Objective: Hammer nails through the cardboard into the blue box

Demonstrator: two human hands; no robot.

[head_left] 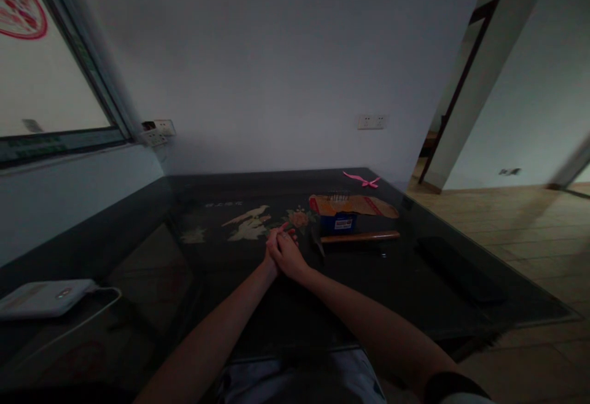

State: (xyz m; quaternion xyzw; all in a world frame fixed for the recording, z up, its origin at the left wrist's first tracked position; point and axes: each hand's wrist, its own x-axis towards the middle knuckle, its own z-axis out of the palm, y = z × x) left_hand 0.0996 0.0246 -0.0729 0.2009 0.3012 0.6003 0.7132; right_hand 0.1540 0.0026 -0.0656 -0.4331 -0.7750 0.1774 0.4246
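Forearms [350, 312] are joined above the glossy glass counter [415, 281], left hand [273, 249] and right hand [291, 256] clasped shut together. A rounded wooden handle [359, 237] is laid beyond.

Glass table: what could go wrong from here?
The wooden-handled tool lies on the glass table just past the clasped left hand and right hand; dropped, it could crack the glass. The cable from the white device trails near the left arm and could snag.

Dim, underexposed room lit by the window [41, 78] (left), with edges visibly warped.
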